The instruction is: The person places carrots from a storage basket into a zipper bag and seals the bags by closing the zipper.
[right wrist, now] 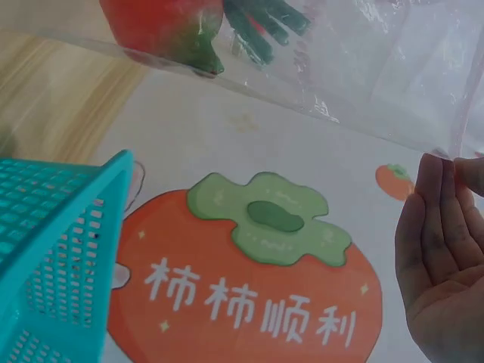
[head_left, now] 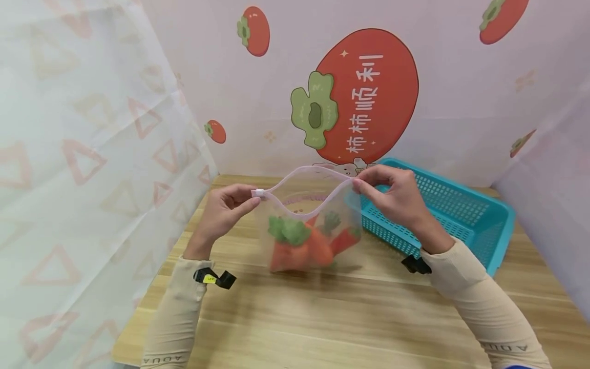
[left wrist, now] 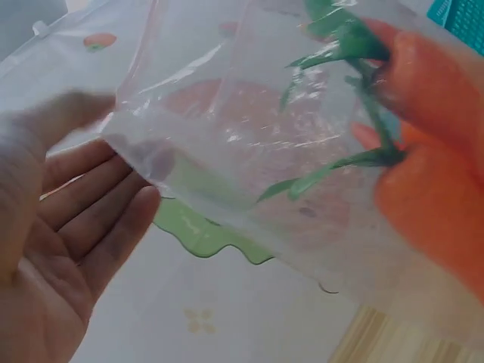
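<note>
A clear zip bag (head_left: 343, 205) with a pale pink rim stands with its mouth gaping in the head view. Inside it lie several orange carrots (head_left: 318, 246) with green tops and a red vegetable (head_left: 345, 240), blurred through the plastic. My left hand (head_left: 223, 212) pinches the bag's left top corner, at the white slider (head_left: 259, 192). The right top corner is pinched between thumb and fingers of my right hand (head_left: 392, 192). In the left wrist view the carrots (left wrist: 431, 197) show close up behind the film. The right wrist view has my right hand (right wrist: 446, 242) at the bag's edge.
A turquoise plastic basket (head_left: 500, 225) stands at the right, partly behind my right hand and forearm. Under everything is a wood-grain table (head_left: 295, 318). A printed cloth with a big red persimmon (head_left: 369, 97) hangs behind, and another patterned cloth (head_left: 92, 169) rises along the left.
</note>
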